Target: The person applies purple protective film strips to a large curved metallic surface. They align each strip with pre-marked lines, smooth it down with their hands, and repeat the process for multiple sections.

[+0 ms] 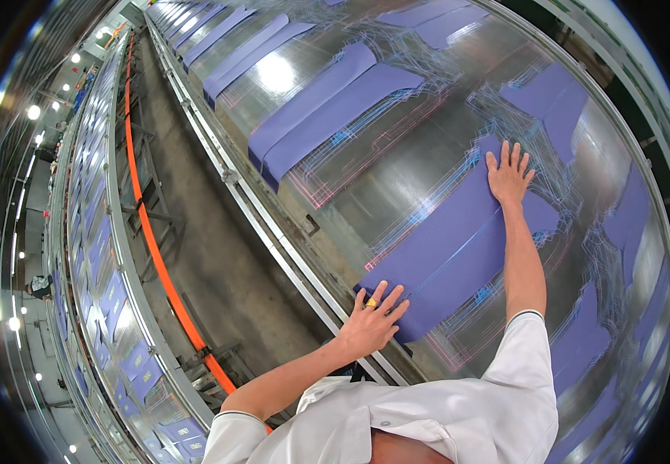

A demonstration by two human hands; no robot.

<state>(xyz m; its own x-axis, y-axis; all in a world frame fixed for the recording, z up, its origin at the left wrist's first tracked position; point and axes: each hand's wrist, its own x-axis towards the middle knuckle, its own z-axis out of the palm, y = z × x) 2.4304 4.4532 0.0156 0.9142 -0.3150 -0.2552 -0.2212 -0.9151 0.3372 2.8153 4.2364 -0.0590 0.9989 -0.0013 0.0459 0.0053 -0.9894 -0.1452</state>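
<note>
Two purple cut fabric panels [447,243] lie side by side on a long grey table [366,174], along pink and blue outlines marked on its surface. My left hand [372,317], with a yellow ring on one finger, rests with spread fingers on the near-left end of the panels, by the table edge. My right hand [509,174] lies flat with fingers apart on their far end, close to a dense tangle of blue lines. Neither hand grips anything. The panels look mostly flat under my hands.
More purple panels [327,116] lie farther along the table, some hanging over its left edge. Metal rails [230,178] run along that edge. Beyond an aisle, an orange pipe-like strip [153,243] borders another long table [130,340] bearing purple pieces. A person [39,287] is far left.
</note>
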